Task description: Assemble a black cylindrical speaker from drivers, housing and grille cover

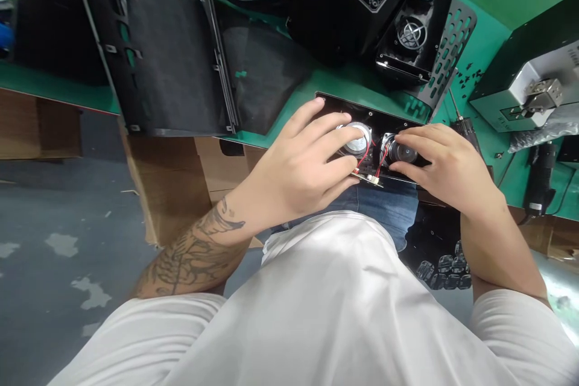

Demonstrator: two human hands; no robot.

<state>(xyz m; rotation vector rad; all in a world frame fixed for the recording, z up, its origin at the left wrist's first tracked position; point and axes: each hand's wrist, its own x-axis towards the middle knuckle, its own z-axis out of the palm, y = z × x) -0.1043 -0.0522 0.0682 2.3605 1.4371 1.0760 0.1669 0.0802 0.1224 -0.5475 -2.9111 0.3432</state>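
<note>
My left hand (307,163) lies palm down over a black panel (371,113). Its middle finger rests on a silver round speaker driver (357,142), and the little finger touches the panel's far corner. Thumb and index finger close on the end of a small circuit board (373,180) at the near edge, where red wires and white connectors show. With thumb and fingertips, my right hand (447,160) grips a small dark round speaker driver (406,154) on the panel's right part. Red wires run from both drivers to the board.
A black speaker cabinet (335,18) stands behind on the green table (301,87), beside a slotted grille (456,48). Black sheet parts (172,60) overhang the left edge. At right are a metal machine (529,66), an electric screwdriver (539,181) and loose screws. Cardboard boxes (165,187) stand below.
</note>
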